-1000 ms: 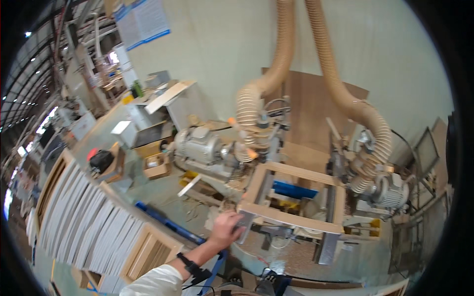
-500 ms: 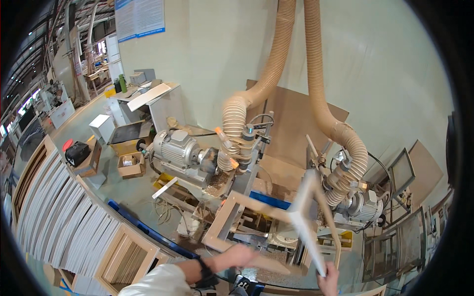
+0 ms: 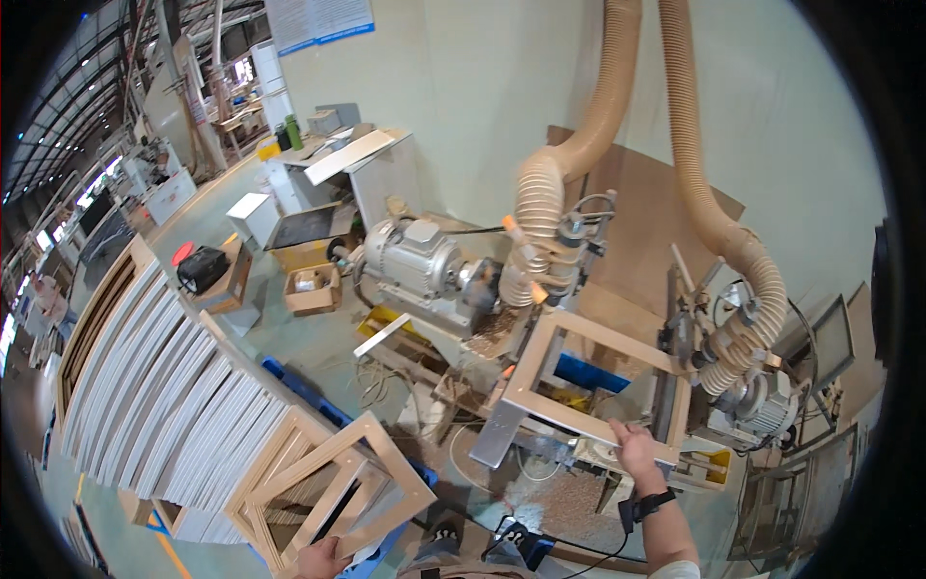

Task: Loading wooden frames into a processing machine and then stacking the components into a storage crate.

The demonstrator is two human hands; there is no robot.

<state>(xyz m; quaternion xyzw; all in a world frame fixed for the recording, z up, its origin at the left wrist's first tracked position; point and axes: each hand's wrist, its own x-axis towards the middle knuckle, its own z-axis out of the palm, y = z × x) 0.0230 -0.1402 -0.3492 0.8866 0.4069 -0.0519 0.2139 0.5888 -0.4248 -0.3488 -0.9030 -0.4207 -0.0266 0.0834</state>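
At the lower left, my left hand [image 3: 323, 560] is closed on the lower edge of a light-brown wooden frame [image 3: 391, 458], which is tilted beside the stacked frames. My right hand [image 3: 635, 450] grips the near rail of a second wooden frame [image 3: 529, 374]. This one lies over the machine bed between two motor units, with blue and yellow pieces showing through its opening. A flat grey metal plate [image 3: 499, 434] juts out below its left corner. The undersides of both frames, and the fingers beneath them, are hidden.
A long row of white-edged frames [image 3: 183, 415] stands at the left. The left motor [image 3: 415, 253] and right motor [image 3: 767, 403] flank the bed, with ribbed hoses [image 3: 540, 193] above. Cables [image 3: 381, 386] and wood chips [image 3: 569, 511] lie on the floor. A cardboard box [image 3: 313, 291] sits further back.
My left hand has left the frame at the machine and now holds a frame by the stack. My right hand has lowered its raised frame onto the machine. The view has shifted left.
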